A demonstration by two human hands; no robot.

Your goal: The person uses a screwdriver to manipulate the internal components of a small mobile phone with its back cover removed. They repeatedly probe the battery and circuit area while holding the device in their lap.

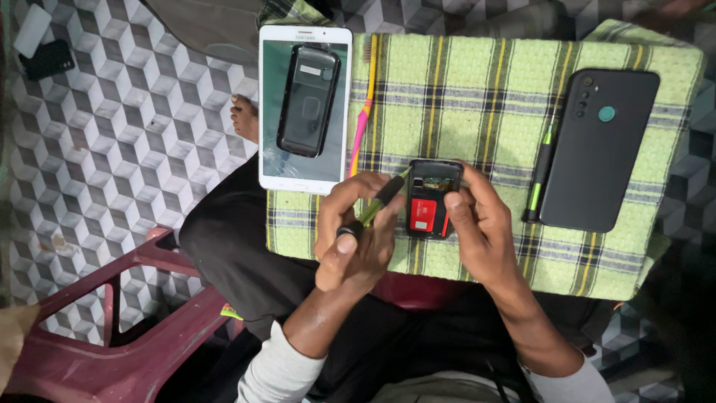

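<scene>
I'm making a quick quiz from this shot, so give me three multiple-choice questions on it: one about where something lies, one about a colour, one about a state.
1. Where does the black back cover lie?
A. on the tablet
B. on the floor
C. on the stool

2. What colour is the toothbrush?
A. blue and white
B. pink and yellow
C. all black

3. What state is the small phone in?
A. closed, screen up
B. wrapped in the cloth
C. open at the back

Answers:
1. A, it rests on the tablet's screen.
2. B, yellow handle above, pink below.
3. C, its red insides show; the right hand steadies it while the left hand points a screwdriver at it.
</scene>
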